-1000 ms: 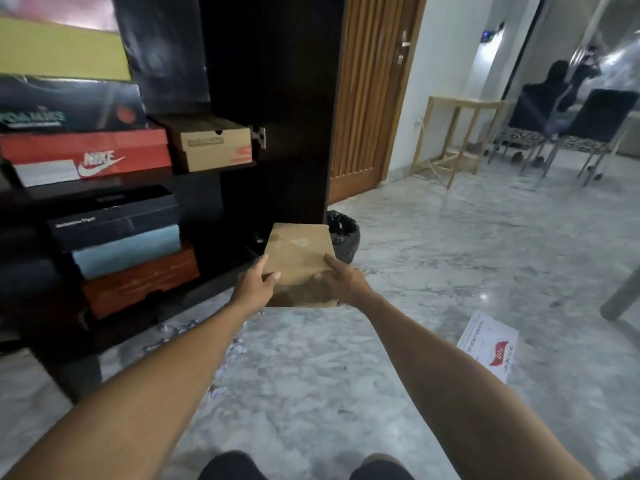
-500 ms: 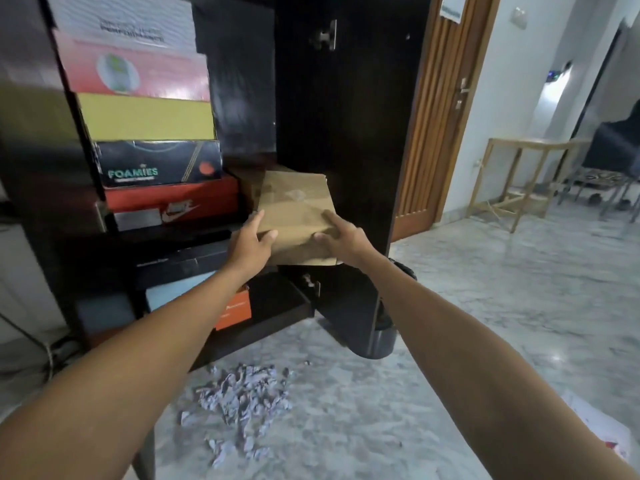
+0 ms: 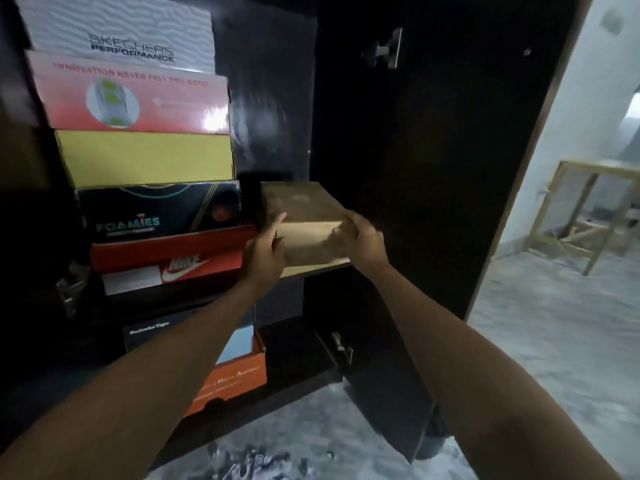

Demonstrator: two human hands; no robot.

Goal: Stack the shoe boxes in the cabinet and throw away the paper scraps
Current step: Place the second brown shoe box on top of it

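Observation:
I hold a plain brown shoe box [image 3: 304, 216] with both hands at the upper shelf of the dark cabinet [image 3: 270, 98], to the right of a tall stack of boxes. My left hand [image 3: 265, 252] grips its left front corner and my right hand [image 3: 362, 239] grips its right front corner. It sits on top of another brown box [image 3: 311, 270], whose edge shows below. The stack beside it holds a Skechers box [image 3: 117, 32], a pink box [image 3: 135, 102], a yellow box [image 3: 149, 157], a black Foamies box [image 3: 159, 211] and a red Nike box [image 3: 173, 258]. Paper scraps [image 3: 249, 460] lie on the floor below.
The open cabinet door [image 3: 433, 168] stands right beside my right hand. On the lower shelf are a black box [image 3: 152, 334], a light blue box [image 3: 239, 344] and an orange box [image 3: 232, 379]. A wooden side table [image 3: 588, 209] stands at the far right on the marble floor [image 3: 554, 341].
Both hands have raised the brown box from near the floor and pushed it into the upper shelf onto the other brown box. My view has moved closer to the cabinet.

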